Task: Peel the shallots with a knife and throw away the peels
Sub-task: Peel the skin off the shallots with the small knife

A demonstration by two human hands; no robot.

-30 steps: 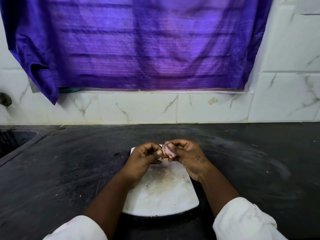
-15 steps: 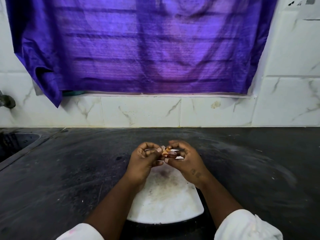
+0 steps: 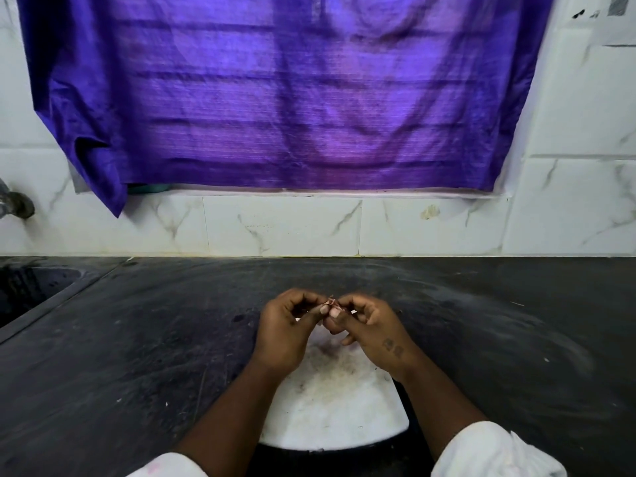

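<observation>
My left hand point(image 3: 284, 333) and my right hand point(image 3: 370, 330) meet fingertip to fingertip above the far end of a white cutting board point(image 3: 330, 407). Between the thumbs and fingers sits a small pinkish shallot point(image 3: 332, 303) with papery peel, mostly hidden by the fingers. Both hands pinch it. No knife shows in view; whether one is hidden in a hand I cannot tell.
The board lies on a dark stone counter point(image 3: 137, 339). A sink basin point(image 3: 27, 287) is at the far left with a tap point(image 3: 13, 203) on the tiled wall. A purple cloth point(image 3: 275, 91) hangs over the window behind.
The shallot shows less than before: the fingers have closed more tightly around it. The hands stay together over the board, and the view has tilted slightly.
</observation>
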